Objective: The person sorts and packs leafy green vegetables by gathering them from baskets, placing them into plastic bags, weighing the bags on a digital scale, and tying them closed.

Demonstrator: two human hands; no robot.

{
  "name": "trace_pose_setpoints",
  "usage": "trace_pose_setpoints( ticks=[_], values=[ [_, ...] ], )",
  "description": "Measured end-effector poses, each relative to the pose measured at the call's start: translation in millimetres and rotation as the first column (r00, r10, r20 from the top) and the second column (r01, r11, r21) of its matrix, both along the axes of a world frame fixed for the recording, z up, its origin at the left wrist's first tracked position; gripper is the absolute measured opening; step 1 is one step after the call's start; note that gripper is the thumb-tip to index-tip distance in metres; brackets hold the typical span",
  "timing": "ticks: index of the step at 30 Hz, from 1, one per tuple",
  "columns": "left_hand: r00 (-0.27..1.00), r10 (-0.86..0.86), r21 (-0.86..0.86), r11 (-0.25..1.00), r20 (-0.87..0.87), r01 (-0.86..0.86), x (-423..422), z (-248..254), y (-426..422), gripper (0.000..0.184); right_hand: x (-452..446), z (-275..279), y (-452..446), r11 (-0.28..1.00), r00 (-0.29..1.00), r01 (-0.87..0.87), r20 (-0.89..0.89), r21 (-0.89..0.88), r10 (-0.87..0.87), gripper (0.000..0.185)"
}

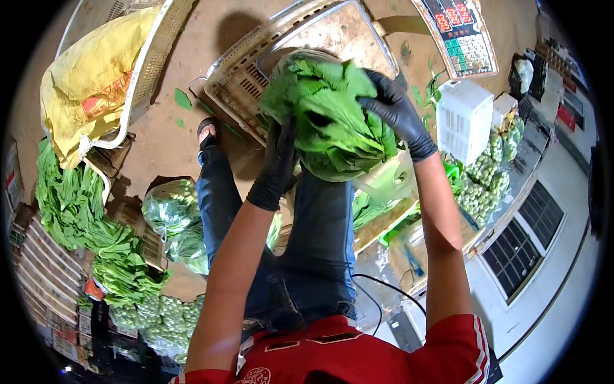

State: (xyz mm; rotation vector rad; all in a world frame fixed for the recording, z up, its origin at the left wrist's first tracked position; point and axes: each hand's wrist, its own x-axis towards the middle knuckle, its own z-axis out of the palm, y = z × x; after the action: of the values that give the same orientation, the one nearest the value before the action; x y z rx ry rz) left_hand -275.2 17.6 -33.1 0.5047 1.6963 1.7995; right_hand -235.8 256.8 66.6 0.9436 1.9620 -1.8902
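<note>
A big bundle of leafy greens (332, 109) is held up in front of my legs, in what looks like a clear plastic bag (339, 169). My left hand (278, 160), in a black glove, grips its near left side, with fingers partly hidden by the leaves. On the right side, my right hand (400, 112), also black-gloved, has its fingers curled over the leaves. Just beyond the bundle is a weighing scale's metal platform (342, 41), with a plastic crate (233, 86) on it or beside it; I cannot tell which.
The scale's display (457, 35) shows red digits at upper right. A white box (465, 118) stands right, near bagged green vegetables (489, 173). To the left are a yellow sack (96, 83) in a crate, loose greens (70, 205) and bagged greens (173, 208).
</note>
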Motion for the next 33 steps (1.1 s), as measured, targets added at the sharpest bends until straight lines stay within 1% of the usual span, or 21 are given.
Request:
trace_pose_setpoints(
  ticks=[1, 3, 5, 8, 9, 10, 12, 13, 14, 16, 17, 18, 19, 20, 21, 24, 27, 29, 30, 31, 33],
  values=[
    [0.957, -0.013, 0.081, 0.997, 0.29, -0.011, -19, 25, 11, 0.046, -4, -3, 9, 0.998, 0.999, -0.012, 0.039, 0.07, 0.009, 0.05],
    [0.735, 0.015, 0.046, 0.997, 0.678, -0.062, -43, 56, 23, 0.05, -6, -7, 14, 0.984, 0.999, 0.039, -0.039, 0.175, -0.033, 0.049],
    [0.845, -0.017, 0.151, 0.986, 0.534, -0.076, -42, 46, 23, 0.053, -24, 16, 3, 0.972, 0.99, 0.126, -0.092, 0.2, -0.11, 0.057],
    [0.839, -0.001, 0.224, 0.964, 0.544, -0.143, -40, 41, 32, 0.049, -29, 33, -22, 0.875, 0.937, -0.202, -0.174, 0.441, 0.304, 0.065],
    [0.786, -0.022, 0.208, 0.969, 0.618, -0.137, -44, 41, 33, 0.047, -33, 35, -34, 0.71, 0.879, -0.313, -0.091, 0.631, 0.468, 0.067],
    [0.725, -0.042, 0.192, 0.973, 0.688, -0.126, -46, 42, 34, 0.044, -35, 38, -42, 0.653, 0.858, -0.328, -0.075, 0.682, 0.509, 0.06],
    [0.738, 0.002, 0.167, 0.974, 0.675, -0.156, -45, 39, 38, 0.037, -35, 30, -41, 0.594, 0.884, -0.296, -0.021, 0.748, 0.466, 0.051],
    [0.75, 0.018, 0.149, 0.976, 0.661, -0.155, -44, 35, 41, 0.036, -36, 27, -40, 0.559, 0.933, -0.191, -0.028, 0.807, 0.359, 0.045],
    [0.762, 0.033, 0.131, 0.979, 0.647, -0.154, -44, 32, 43, 0.035, -38, 27, -37, 0.595, 0.944, -0.044, -0.162, 0.803, 0.288, 0.038],
    [0.831, 0.024, 0.13, 0.985, 0.555, -0.116, -46, 29, 46, 0.032, -43, 50, -35, 0.418, 0.931, -0.065, -0.097, 0.906, 0.353, 0.033],
    [0.835, 0.017, 0.138, 0.984, 0.549, -0.111, -47, 29, 47, 0.032, -43, 65, -45, 0.445, 0.929, -0.062, -0.111, 0.893, 0.353, 0.026],
    [0.839, 0.01, 0.144, 0.984, 0.544, -0.106, -48, 30, 48, 0.031, -46, 79, -57, 0.543, 0.915, -0.14, -0.102, 0.828, 0.391, 0.02],
    [0.905, 0.043, 0.116, 0.988, 0.424, -0.102, -48, 30, 48, 0.03, -45, 76, -66, 0.555, 0.893, -0.229, -0.054, 0.8, 0.446, 0.018],
    [0.89, 0.044, 0.113, 0.988, 0.454, -0.107, -47, 33, 48, 0.03, -42, 70, -76, 0.557, 0.867, -0.312, -0.01, 0.769, 0.499, 0.015],
    [0.876, 0.043, 0.115, 0.987, 0.481, -0.111, -47, 34, 49, 0.031, -37, 59, -80, 0.433, 0.846, -0.314, 0.042, 0.845, 0.531, 0.018],
    [0.862, -0.005, 0.118, 0.991, 0.507, -0.064, -49, 38, 45, 0.033, -30, 28, -74, 0.409, 0.898, -0.342, 0.165, 0.846, 0.408, 0.022],
    [0.739, -0.013, 0.113, 0.99, 0.674, -0.085, -44, 30, 39, 0.036, -33, 35, -64, 0.683, 0.947, -0.295, 0.109, 0.668, 0.302, 0.021],
    [0.852, -0.091, 0.116, 0.993, 0.515, 0.035, -40, 27, 34, 0.042, -22, 33, -51, 0.855, 0.981, -0.191, 0.118, 0.482, 0.153, 0.018],
    [0.894, -0.133, 0.111, 0.989, 0.428, 0.094, -41, 33, 34, 0.045, -21, 34, -45, 0.875, 0.984, -0.177, 0.07, 0.45, 0.163, 0.02],
    [0.876, -0.132, 0.119, 0.989, 0.465, 0.086, -42, 44, 37, 0.058, -21, 36, -42, 0.922, 0.992, -0.117, 0.078, 0.368, 0.095, 0.022],
    [0.952, -0.133, 0.065, 0.991, 0.275, 0.119, -31, 41, 52, 0.063, -28, 41, -39, 0.953, 0.993, -0.074, 0.111, 0.293, 0.042, 0.026]
  ],
)
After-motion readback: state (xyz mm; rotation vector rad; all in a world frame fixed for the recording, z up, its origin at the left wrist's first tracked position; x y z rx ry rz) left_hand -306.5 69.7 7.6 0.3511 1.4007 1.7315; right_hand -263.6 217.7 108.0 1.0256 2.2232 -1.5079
